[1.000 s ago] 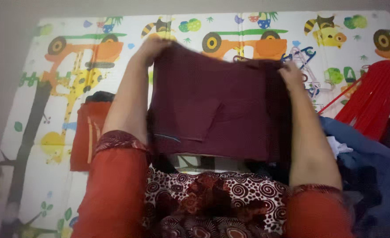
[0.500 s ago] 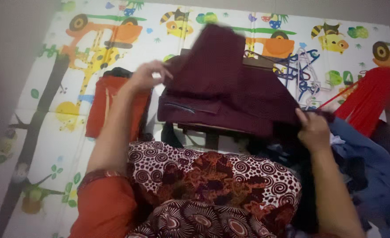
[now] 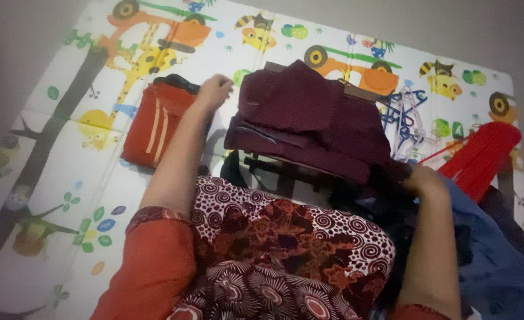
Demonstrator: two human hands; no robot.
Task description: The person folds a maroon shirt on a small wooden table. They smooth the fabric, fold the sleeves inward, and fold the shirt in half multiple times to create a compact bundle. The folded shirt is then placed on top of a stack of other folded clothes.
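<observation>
A dark maroon garment (image 3: pixel 309 121) lies partly folded on a low dark stand, over the colourful play mat (image 3: pixel 66 148). My left hand (image 3: pixel 213 92) rests at the garment's left edge, fingers curled, next to a folded orange garment (image 3: pixel 155 124). My right hand (image 3: pixel 425 181) grips the maroon cloth's lower right corner, where it meets a pile of dark and blue clothes (image 3: pixel 493 255). My patterned red and white lap (image 3: pixel 286 237) fills the near part of the view.
A bunch of blue and white plastic hangers (image 3: pixel 405 121) lies on the mat beyond the maroon garment. A red pleated cloth (image 3: pixel 484 157) lies at the right. Grey floor borders the mat at the left and top.
The maroon garment, held up spread between both hands a second ago, has been folded and lowered onto the stand. My left hand has moved to its left edge, my right hand down to its right corner.
</observation>
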